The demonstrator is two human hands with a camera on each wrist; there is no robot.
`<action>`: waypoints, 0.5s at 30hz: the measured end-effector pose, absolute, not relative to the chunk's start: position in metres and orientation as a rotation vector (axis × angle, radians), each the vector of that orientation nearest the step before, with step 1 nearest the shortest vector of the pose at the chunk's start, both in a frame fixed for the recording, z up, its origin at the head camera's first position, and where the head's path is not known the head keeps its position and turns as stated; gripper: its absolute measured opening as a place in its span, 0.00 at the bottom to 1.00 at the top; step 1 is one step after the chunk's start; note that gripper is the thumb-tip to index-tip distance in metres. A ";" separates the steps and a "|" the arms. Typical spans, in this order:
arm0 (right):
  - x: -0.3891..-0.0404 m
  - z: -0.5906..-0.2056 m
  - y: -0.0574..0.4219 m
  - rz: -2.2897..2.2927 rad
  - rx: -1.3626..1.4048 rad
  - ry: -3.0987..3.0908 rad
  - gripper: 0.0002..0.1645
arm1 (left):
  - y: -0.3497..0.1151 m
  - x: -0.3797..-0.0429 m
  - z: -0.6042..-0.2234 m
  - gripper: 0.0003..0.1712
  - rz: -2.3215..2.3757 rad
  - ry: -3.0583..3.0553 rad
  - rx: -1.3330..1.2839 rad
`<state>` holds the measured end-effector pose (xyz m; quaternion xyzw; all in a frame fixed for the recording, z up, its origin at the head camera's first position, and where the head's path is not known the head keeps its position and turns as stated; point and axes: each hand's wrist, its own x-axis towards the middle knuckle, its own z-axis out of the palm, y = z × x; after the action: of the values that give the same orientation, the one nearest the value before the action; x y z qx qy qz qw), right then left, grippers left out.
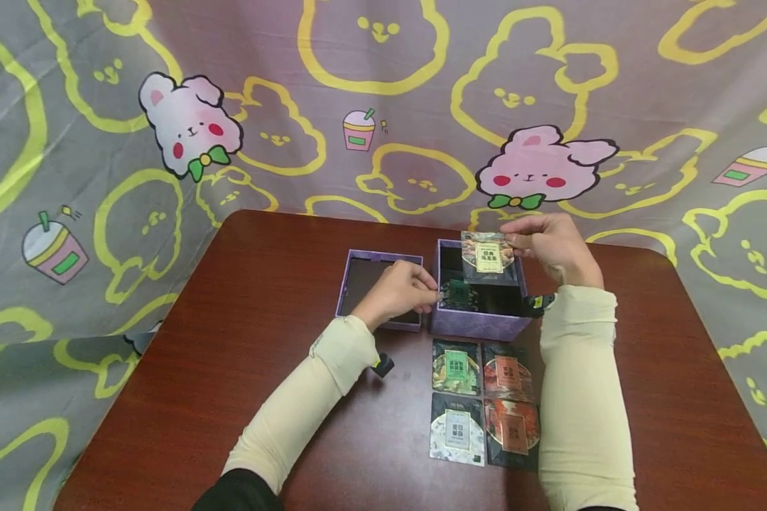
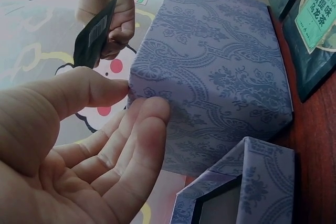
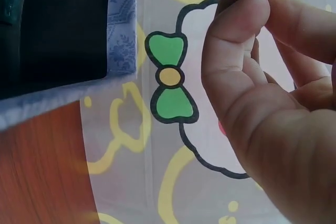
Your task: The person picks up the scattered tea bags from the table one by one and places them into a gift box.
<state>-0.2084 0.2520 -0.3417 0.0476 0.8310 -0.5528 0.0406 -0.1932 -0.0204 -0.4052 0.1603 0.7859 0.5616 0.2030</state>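
My right hand [image 1: 552,245] pinches a flat tea sachet [image 1: 486,257] with a pale yellow label by its side, holding it up over the back of the purple patterned box [image 1: 479,326]. The left wrist view shows this sachet's dark back [image 2: 97,32] with a white printed block. At the box's left wall, my left hand [image 1: 401,289] grips the rim between thumb and fingers [image 2: 152,124]. Inside the box lies a dark sachet with a green label [image 1: 459,291]; black lining shows around it.
Left of the box lies the shallow purple lid [image 1: 345,287], its dark inside facing up. In front, sachets lie in two rows: a green-labelled one [image 1: 456,367], a white one [image 1: 457,429] and two red ones [image 1: 508,372]. A cartoon-print cloth [image 1: 409,64] hangs behind the brown table [image 1: 249,298].
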 end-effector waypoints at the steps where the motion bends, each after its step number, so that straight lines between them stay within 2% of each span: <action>1: -0.209 -0.342 0.252 -1.696 0.144 2.543 0.17 | -0.020 -0.193 -0.405 0.06 1.569 2.191 0.446; 8: -0.211 -0.344 0.251 -1.706 0.141 2.535 0.18 | -0.020 -0.194 -0.405 0.07 1.565 2.182 0.435; 15: -0.210 -0.347 0.254 -1.575 0.106 2.448 0.23 | -0.020 -0.195 -0.405 0.06 1.562 2.189 0.419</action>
<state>-0.2101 0.2544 -0.3473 0.0362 0.8349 -0.5372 0.1142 -0.1950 -0.0205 -0.4051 0.1505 0.7866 0.5614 0.2083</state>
